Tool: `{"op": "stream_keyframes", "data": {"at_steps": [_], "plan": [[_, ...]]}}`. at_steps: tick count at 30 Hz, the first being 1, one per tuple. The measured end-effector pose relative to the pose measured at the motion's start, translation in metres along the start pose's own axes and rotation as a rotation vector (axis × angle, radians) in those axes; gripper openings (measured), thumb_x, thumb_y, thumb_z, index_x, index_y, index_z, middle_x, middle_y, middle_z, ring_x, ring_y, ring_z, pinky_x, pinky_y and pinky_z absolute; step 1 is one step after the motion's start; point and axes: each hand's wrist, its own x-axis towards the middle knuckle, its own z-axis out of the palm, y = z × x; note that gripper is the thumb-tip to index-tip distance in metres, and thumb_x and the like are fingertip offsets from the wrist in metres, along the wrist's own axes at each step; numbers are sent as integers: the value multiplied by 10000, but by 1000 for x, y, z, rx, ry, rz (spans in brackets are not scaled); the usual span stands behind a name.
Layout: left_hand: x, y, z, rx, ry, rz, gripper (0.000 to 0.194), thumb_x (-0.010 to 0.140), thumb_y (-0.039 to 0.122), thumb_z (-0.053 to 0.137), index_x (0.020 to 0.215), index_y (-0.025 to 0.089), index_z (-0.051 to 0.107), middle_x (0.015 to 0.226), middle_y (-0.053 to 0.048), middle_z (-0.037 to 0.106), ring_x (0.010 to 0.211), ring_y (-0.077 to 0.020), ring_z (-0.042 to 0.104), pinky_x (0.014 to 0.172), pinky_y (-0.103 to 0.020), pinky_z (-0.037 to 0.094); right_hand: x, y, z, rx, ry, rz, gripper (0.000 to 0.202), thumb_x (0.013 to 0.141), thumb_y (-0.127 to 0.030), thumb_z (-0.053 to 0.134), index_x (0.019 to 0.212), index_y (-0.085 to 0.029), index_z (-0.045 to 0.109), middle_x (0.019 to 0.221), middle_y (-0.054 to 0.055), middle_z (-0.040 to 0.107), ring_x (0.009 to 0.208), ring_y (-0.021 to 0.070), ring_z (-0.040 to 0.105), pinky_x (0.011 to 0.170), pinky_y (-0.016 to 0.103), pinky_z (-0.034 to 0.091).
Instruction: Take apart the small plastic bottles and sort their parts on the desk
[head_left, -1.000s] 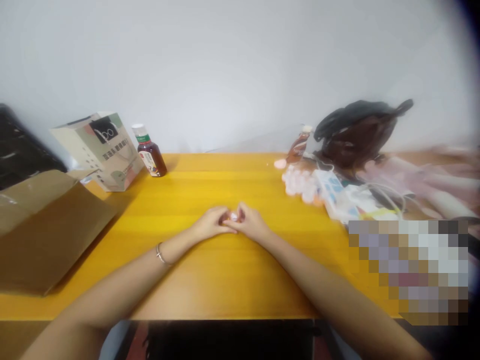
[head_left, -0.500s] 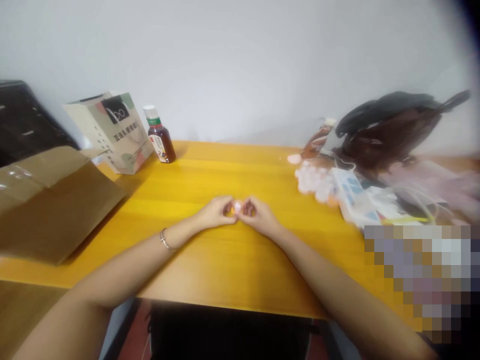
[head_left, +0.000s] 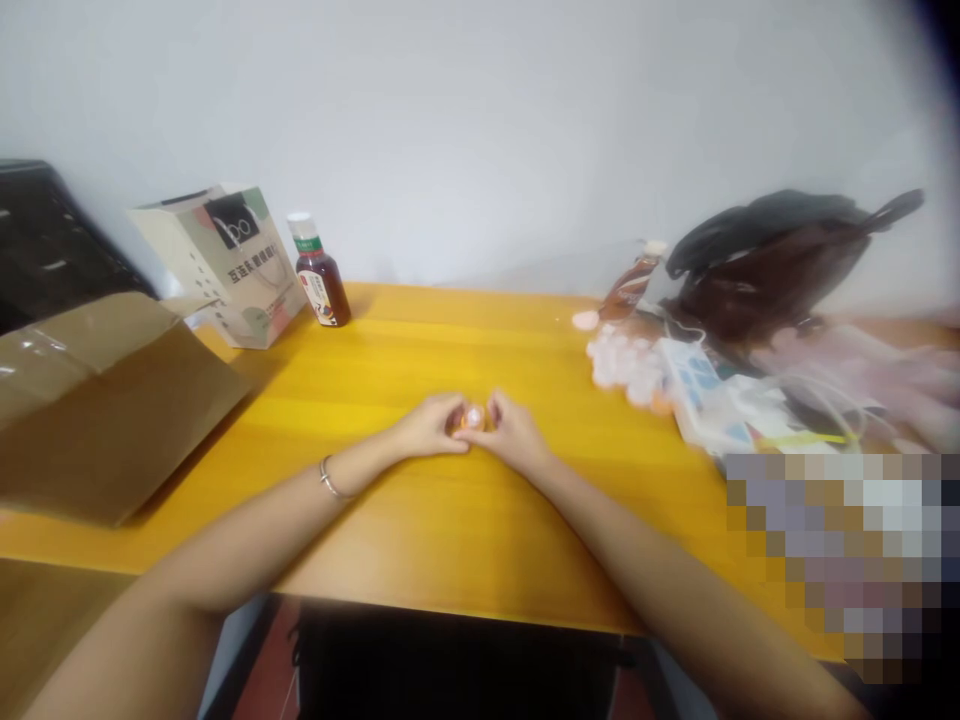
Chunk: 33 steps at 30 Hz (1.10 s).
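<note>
Low over the middle of the yellow wooden table [head_left: 420,340], both hands meet at a small round orange thing with a whitish top [head_left: 472,417]. It is too small and blurred for me to name. My left hand [head_left: 435,425] curls its fingers and thumb around its left side. From the right, my right hand [head_left: 517,430] lays its thumb along the near side, with the bent fingers close to the right side. The fingers partly cover the thing. A thin bracelet [head_left: 328,478] circles my left wrist.
Left stand an open cardboard box [head_left: 112,410], a paper bag [head_left: 251,270] and a dark red bottle with a white cap [head_left: 322,285]. Right are a brown bottle [head_left: 630,285], a cluster of small pale pieces [head_left: 622,365], a white-and-blue pack [head_left: 697,390] and a dark bag [head_left: 772,260].
The small round thing and my right hand have shifted slightly left. My right fingers have drawn apart from the thing a little, while the thumb reaches further across its near side.
</note>
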Motion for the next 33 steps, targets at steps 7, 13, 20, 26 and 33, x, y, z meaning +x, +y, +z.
{"op": "stream_keyframes", "data": {"at_steps": [7, 13, 20, 26, 33], "plan": [[1, 2, 1, -36, -1, 32, 271, 643, 337, 660, 779, 158, 510, 704, 27, 500, 641, -101, 446, 592, -204, 345, -2, -2, 4, -75, -54, -1, 424, 650, -560, 576, 586, -203, 355, 512, -65, 379, 468, 84, 340, 445, 211, 200], [-2, 4, 0, 0, -28, 41, 231, 656, 301, 639, 700, 159, 463, 663, 35, 473, 608, -95, 430, 550, -196, 314, -6, -5, -1, -8, -99, -49, 338, 668, -473, 579, 623, -205, 378, 537, -66, 412, 496, 87, 388, 473, 202, 272], [-1, 3, -3, 6, -71, 50, 252, 626, 300, 651, 739, 155, 479, 701, 27, 500, 642, -106, 437, 585, -205, 325, -13, -13, -13, 40, -192, -109, 483, 651, -410, 619, 1032, -205, 403, 825, 10, 562, 688, 145, 544, 605, 252, 402], [-1, -2, -2, -72, -62, 45, 320, 615, 369, 674, 716, 152, 460, 694, 22, 500, 626, -102, 438, 582, -208, 340, -15, -25, 0, -47, -10, 57, 738, 537, -574, 675, 1052, -170, 336, 892, 103, 571, 759, 247, 600, 589, 310, 432], [-1, 1, -3, -109, -84, 14, 217, 608, 212, 647, 729, 151, 477, 697, 33, 523, 627, -94, 461, 576, -197, 345, -16, -22, 0, 24, -48, -76, 483, 741, -357, 539, 1118, -185, 291, 757, 22, 564, 666, 181, 582, 618, 303, 444]]}}
